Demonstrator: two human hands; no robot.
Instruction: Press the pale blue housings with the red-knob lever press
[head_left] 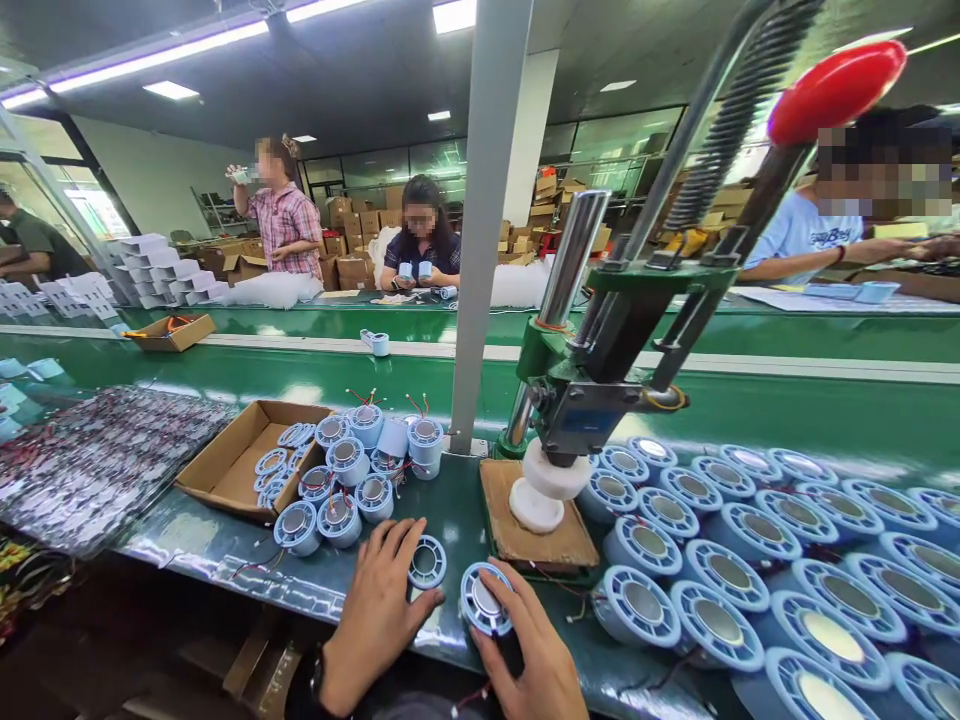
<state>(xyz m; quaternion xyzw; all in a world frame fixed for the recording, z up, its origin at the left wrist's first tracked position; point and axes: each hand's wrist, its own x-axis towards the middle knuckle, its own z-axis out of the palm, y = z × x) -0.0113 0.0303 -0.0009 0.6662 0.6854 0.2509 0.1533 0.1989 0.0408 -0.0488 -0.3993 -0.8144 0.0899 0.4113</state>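
One unit (484, 598) in R hand (534, 645), ring (441, 563) nr L hand (381, 605)

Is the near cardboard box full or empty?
Partly full: blue rings lie along the right side of the near cardboard box, while bare cardboard shows on its left.

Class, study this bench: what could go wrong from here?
Pinching: the white upper block hangs above the white cup, so anyone reaching between might get hurt.
Knocking: the blue ring lies close by the left hand, which could nudge it.
Bumping: the blue units at right stand packed together, so lifting one might knock others.
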